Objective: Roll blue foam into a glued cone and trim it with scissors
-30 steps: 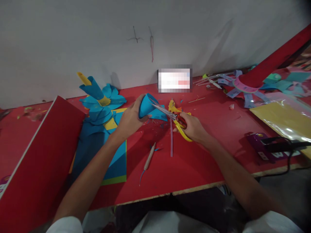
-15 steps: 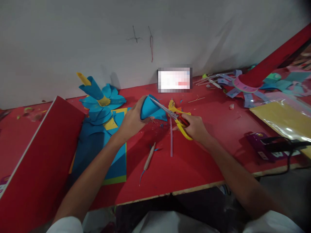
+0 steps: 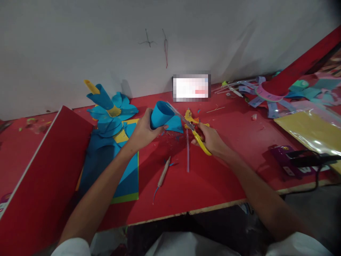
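My left hand (image 3: pixel 145 129) grips a blue foam-like sheet rolled into a cone (image 3: pixel 161 115), its wide mouth turned up toward me. In my right hand (image 3: pixel 210 138) is a pair of scissors (image 3: pixel 200 140) with yellow and red handles. The blades point up and left, their tips by the cone's right rim; whether they touch it I cannot tell. Behind the blades lies a yellow hot glue gun (image 3: pixel 189 117), with a clear glue stick (image 3: pixel 188 153) below it. A blue piece (image 3: pixel 174 124) lies right of the cone.
A blue and yellow craft flower (image 3: pixel 113 106) stands at the back left, above stacked blue sheets (image 3: pixel 128 185). A wooden-handled tool (image 3: pixel 164 172) lies in front. At right are a purple power strip (image 3: pixel 285 161) and a yellow plastic packet (image 3: pixel 311 133). A blurred screen (image 3: pixel 190 87) leans on the wall.
My left hand has turned the blue cone so its round mouth now shows. The scissors stay near its rim, tilted slightly differently, in my right hand.
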Demonstrator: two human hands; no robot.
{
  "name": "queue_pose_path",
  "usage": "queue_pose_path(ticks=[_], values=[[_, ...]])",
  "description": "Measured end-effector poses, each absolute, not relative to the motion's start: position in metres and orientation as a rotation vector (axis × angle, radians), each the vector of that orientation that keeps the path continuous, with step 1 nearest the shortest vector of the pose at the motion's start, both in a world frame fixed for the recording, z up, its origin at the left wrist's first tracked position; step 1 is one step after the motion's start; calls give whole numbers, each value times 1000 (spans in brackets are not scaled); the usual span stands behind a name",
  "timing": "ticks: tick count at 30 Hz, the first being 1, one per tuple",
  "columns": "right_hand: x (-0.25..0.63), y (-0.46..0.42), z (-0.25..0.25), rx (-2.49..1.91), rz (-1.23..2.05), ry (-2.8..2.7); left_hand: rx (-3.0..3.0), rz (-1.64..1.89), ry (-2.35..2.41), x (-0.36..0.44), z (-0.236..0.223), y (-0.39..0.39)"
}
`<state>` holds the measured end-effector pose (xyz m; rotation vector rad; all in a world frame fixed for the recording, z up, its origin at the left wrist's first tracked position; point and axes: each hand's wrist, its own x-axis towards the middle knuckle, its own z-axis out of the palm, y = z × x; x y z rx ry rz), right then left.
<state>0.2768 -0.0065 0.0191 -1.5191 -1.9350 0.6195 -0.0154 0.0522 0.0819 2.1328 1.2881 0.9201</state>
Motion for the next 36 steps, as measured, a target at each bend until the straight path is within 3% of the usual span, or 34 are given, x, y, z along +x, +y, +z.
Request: queue_pose_path(ticks=[7,16,31,36], values=[[276,-9,20,-1528,557,-1999,2117,870,1356,-15,82,51],[276,-11,25,-1652,220,-2033,2209,831,1442,-16,82,51],[277,-11,19,-1664,135,-2024,2231,805,1418,-15,76,51],[274,-9,19,-1628,251,-1963,2228,801,1431,-13,76,50]])
